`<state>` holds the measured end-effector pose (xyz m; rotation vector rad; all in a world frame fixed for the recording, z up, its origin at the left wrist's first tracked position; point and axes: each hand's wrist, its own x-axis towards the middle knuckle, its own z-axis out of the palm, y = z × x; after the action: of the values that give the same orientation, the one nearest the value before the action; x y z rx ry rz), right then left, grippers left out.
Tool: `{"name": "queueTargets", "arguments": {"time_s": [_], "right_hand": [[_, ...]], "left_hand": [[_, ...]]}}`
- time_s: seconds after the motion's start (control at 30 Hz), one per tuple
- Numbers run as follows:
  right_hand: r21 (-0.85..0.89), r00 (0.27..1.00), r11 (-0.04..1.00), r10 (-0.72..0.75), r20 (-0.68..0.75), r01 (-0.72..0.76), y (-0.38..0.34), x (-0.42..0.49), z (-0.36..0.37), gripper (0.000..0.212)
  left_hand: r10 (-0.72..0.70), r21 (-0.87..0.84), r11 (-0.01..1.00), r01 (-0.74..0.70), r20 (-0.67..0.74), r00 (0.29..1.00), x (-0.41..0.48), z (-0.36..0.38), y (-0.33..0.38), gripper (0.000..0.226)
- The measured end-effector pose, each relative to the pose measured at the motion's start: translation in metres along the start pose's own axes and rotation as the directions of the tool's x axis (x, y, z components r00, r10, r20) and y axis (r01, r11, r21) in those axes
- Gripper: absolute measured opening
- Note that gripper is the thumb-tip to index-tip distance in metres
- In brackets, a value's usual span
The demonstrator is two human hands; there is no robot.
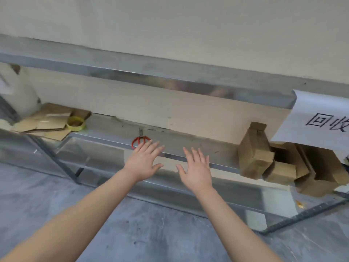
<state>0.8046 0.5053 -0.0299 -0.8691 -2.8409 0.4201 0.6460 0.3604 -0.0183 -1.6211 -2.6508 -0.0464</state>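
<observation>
Both my arms reach forward toward a metal shelf [188,144] against a pale wall. My left hand [144,159] is spread flat with straight fingers, its fingertips just in front of a pair of red-handled scissors [140,139] lying on the shelf. My right hand [196,167] is also spread flat, palm down, near the shelf's front edge to the right of the scissors. Neither hand holds anything.
A roll of yellow tape [76,123] lies on flattened cardboard [47,123] at the shelf's left end, beside a white bag [20,91]. Folded cardboard boxes [256,154] stack at the right under a paper sign [319,118]. An upper shelf rail [170,78] overhangs. Grey floor lies below.
</observation>
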Motion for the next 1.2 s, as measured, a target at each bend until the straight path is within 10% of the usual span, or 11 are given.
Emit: {"name": "queueTargets", "arguments": {"time_s": [0.6, 1.2], "right_hand": [[0.118, 0.957, 0.955, -0.282, 0.069, 0.273, -0.421, 0.162, 0.141, 0.065], [0.188, 0.962, 0.977, -0.142, 0.231, 0.099, -0.571, 0.329, 0.270, 0.064]], "left_hand": [[-0.338, 0.027, 0.940, 0.339, -0.025, 0.941, -0.131, -0.015, -0.455, 0.069], [-0.514, -0.152, 0.828, 0.539, 0.176, 0.840, -0.098, 0.068, -0.708, 0.070]]}}
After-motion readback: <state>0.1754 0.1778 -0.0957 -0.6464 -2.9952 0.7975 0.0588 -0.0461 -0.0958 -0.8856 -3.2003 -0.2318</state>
